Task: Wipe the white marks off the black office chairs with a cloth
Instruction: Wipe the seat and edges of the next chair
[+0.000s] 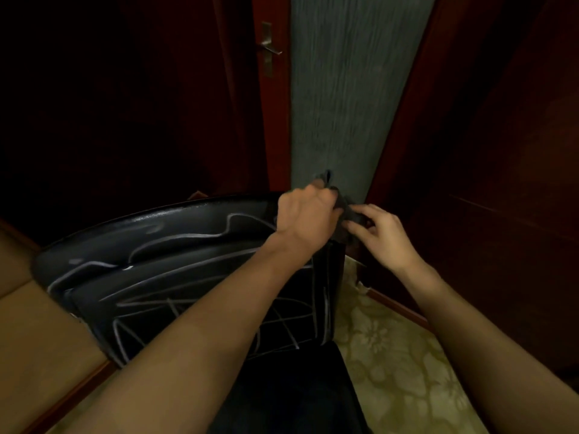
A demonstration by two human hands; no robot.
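Note:
A black office chair (175, 264) fills the lower middle, its padded back facing me and covered in white scribbled lines (200, 236). At the back's top right corner my left hand (305, 216) grips a dark grey cloth (346, 219), one end of which pokes up above the knuckles. My right hand (383, 233) pinches the cloth's other end just to the right of the chair. The cloth is bunched between both hands and mostly hidden by them.
A grey textured wall strip (344, 98) rises behind the chair, flanked by dark red wooden doors; the left one has a metal handle (268, 48). A tan wooden surface (37, 333) lies at left. Patterned floor (391, 355) shows at lower right.

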